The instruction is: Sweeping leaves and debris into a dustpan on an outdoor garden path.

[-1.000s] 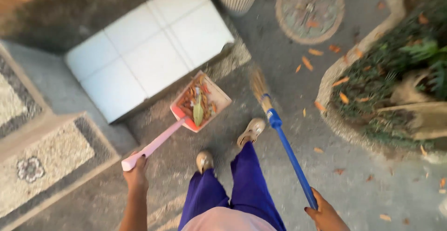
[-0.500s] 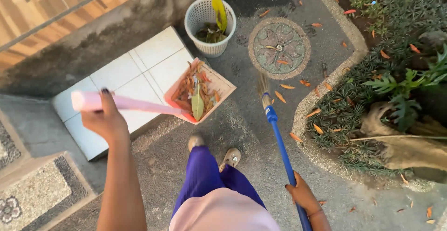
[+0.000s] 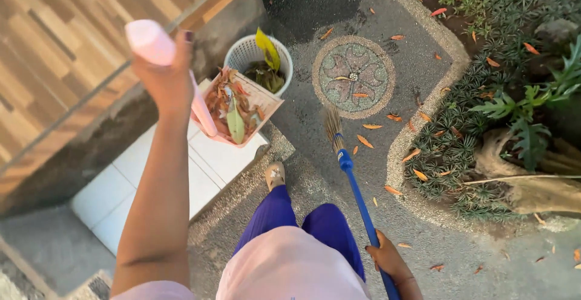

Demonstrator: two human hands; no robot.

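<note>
Pink dustpan of dry leaves raised beside white basket.
Left hand grips the pan handle; right hand grips blue broom. Emptying step; next likely calls for tipping the pan over the basket.

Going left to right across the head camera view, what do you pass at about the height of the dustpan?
Left hand on the pink dustpan handle → leaf-filled dustpan → broom bristles → round mosaic in the paving → curved pebble border → garden plants.
</note>
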